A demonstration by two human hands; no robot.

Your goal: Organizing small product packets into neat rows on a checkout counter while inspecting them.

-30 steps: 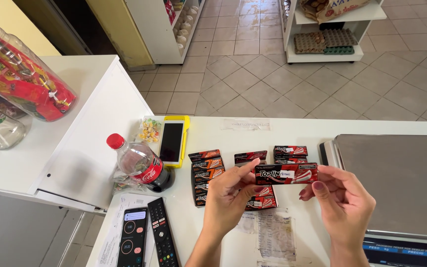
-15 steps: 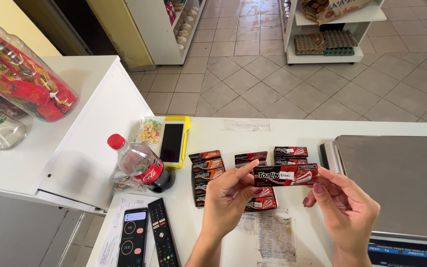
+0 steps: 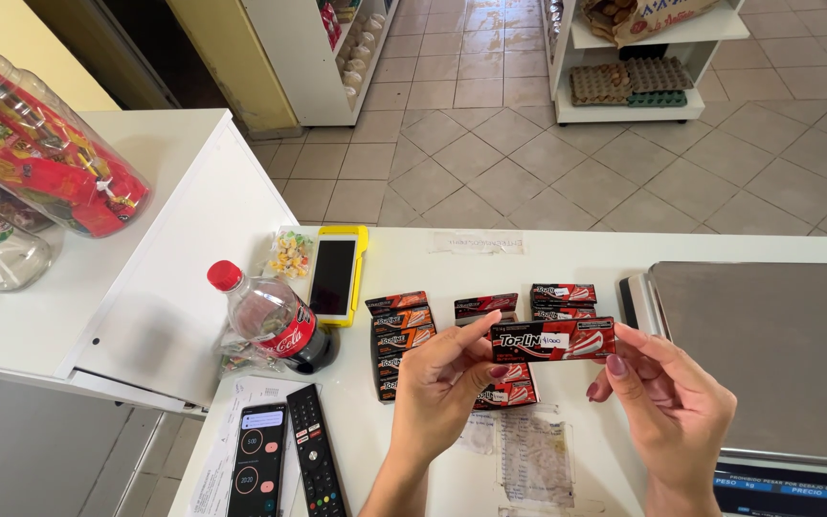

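**Red pack pinched at both ends above the worktop**

Shop interior, tiled floor (image 3: 490, 144) beyond, white worktop (image 3: 413, 258) in front. Held level above it: one long red-and-black gum pack (image 3: 552, 340), long axis running left to right. Left hand (image 3: 447, 383) pinching the pack's left end between thumb and fingers; right hand (image 3: 667, 407) pinching the right end with fingertips, both equally near. Directly below and behind, lying on the worktop: rows of matching packs (image 3: 404, 330). Further left, a phone in a yellow case (image 3: 335, 278), a soft-drink bottle with a red cap (image 3: 270, 321) on its side, a black remote (image 3: 316, 464) and a second phone (image 3: 258, 469). Well to the right, a steel weighing scale (image 3: 768, 354). Under the hands, taped paper slips (image 3: 533, 460).
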